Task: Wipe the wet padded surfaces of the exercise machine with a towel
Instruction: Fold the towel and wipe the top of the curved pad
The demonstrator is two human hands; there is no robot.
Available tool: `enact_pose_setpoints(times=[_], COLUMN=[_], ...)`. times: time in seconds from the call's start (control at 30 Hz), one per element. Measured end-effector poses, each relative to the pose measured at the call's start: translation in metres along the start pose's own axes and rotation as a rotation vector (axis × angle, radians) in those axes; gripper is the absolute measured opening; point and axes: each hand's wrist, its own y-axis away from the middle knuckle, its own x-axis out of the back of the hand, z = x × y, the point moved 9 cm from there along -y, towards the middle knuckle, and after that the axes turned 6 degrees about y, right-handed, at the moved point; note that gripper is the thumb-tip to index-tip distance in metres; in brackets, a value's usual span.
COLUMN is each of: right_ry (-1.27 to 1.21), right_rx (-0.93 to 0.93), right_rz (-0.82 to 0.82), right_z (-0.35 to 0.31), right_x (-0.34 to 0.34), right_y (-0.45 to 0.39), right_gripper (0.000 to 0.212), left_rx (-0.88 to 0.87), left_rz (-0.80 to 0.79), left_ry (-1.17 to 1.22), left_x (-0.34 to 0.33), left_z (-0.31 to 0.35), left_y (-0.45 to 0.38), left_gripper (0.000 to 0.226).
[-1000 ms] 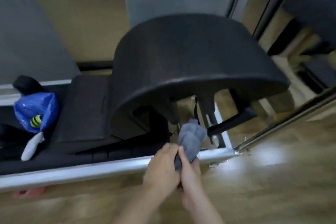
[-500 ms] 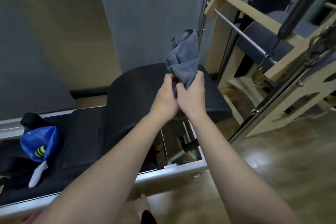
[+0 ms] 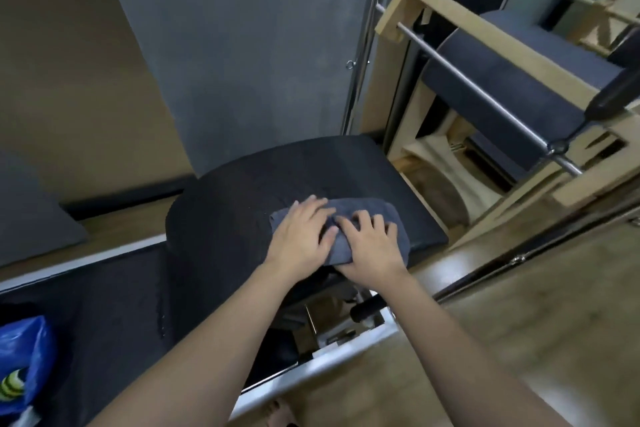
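The black curved padded arch spreads wide and bare beyond my fingertips and leftward; its right edge lies just past my right fingers. The folded grey towel lies flat under both palms. My left hand and right hand press it, fingers spread, touching side by side.

The towel lies on top of the arched pad, toward its right end. The left hand rests on the left part of the towel; the right hand rests on its near right part, just beside the left hand. The flat pad adjoins the arched pad on the left, at a lower level. A plastic bag sits on the flat pad at the far left. The metal frame rail runs before both pads. A wooden-framed machine stands to the right of the arched pad, behind a metal pole.
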Motion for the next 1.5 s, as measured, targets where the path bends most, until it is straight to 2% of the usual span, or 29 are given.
enact_pose_setpoints(times=[0.03, 0.1, 0.27, 0.53, 0.73, 0.83, 1.1, 1.27, 1.5], right_ry=[-0.037, -0.094, -0.176, -0.200, -0.247, -0.305, -0.375, -0.402, -0.406], right_rx=[-0.018, -0.015, 0.049, -0.038, -0.131, -0.173, -0.229, -0.240, -0.298], right_rz=[-0.028, -0.092, -0.082, 0.025, -0.001, -0.012, -0.022, -0.059, -0.012], right_z=[0.002, 0.002, 0.012, 0.037, 0.083, 0.106, 0.147, 0.155, 0.146], right_x=[-0.004, -0.015, -0.022, -0.026, -0.031, -0.035, -0.041, -0.046, -0.044], right_y=[-0.004, -0.009, -0.005, -0.049, -0.128, -0.163, -0.238, -0.254, -0.202], right_gripper=[0.079, 0.083, 0.093, 0.076, 0.071, 0.071, 0.065, 0.064, 0.056], left_rx=[-0.022, -0.067, -0.205, -0.268, -0.171, -0.123, -0.031, 0.014, -0.003], left_rz=[-0.109, -0.172, -0.141, -0.152, -0.201, -0.217, -0.234, -0.235, -0.242], left_ry=[-0.013, -0.022, -0.061, -0.111, -0.108, -0.121, -0.169, -0.156, -0.118], left_x=[-0.014, -0.028, -0.036, -0.043, -0.059, -0.069, -0.085, -0.087, -0.093], left_z=[0.001, -0.002, -0.010, -0.018, -0.029, -0.034, -0.052, -0.053, -0.031], left_y=[-0.001, 0.002, 0.003, -0.059, -0.153, -0.195, -0.279, -0.294, -0.252], left_gripper=[0.056, 0.069, 0.075, 0.067, 0.065, 0.057, 0.051, 0.044, 0.044])
